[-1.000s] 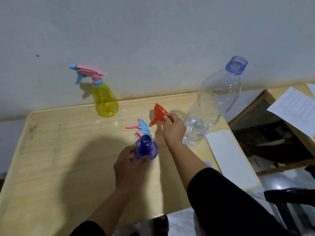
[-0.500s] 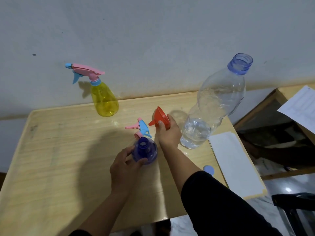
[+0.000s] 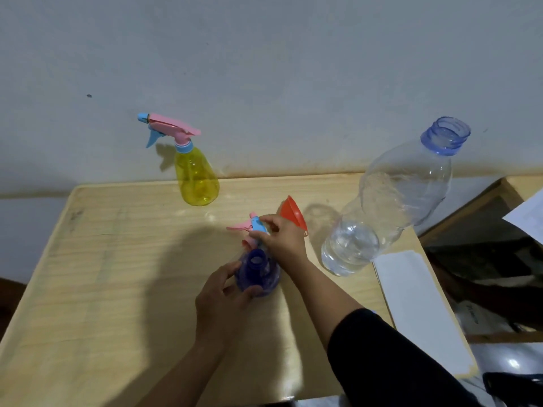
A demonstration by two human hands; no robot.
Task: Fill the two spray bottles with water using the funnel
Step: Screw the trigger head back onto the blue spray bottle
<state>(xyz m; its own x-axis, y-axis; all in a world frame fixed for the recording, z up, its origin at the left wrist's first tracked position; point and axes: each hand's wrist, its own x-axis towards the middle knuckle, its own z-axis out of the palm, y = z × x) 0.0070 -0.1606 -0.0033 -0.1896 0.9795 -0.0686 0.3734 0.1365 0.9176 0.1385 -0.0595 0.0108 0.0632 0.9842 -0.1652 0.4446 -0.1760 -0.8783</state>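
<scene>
My left hand (image 3: 221, 301) has its grip curled round the blue bottle (image 3: 258, 276), thumb on the near side and fingers on the far left side. The bottle stands upright on the bench (image 3: 117, 274), its neck open and uncapped. My right hand (image 3: 283, 240) holds the orange funnel (image 3: 292, 214) in a narrow grip; the funnel's wide mouth tilts up and away from me, and its spout is hidden by my fingers. The right fingertips (image 3: 264, 220) are at the loose spray head (image 3: 249, 227), which is pink and light blue and lies on the bench just behind the blue bottle. I cannot tell whether they touch it or merely pass over it.

Taking the blue bottle as landmark: the funnel is just behind it and to its right, not in its neck. The yellow bottle (image 3: 198, 180) stands well behind it and to its left, near the wall, upright, with its pink and blue spray head fitted. The large water bottle (image 3: 390, 207) stands to its right, uncapped, with water in its lowest part only. A white sheet (image 3: 417, 306) lies at the bench's right edge, beyond the water bottle. Both my sleeves are black; the right sleeve (image 3: 396, 365) shows to the elbow.
</scene>
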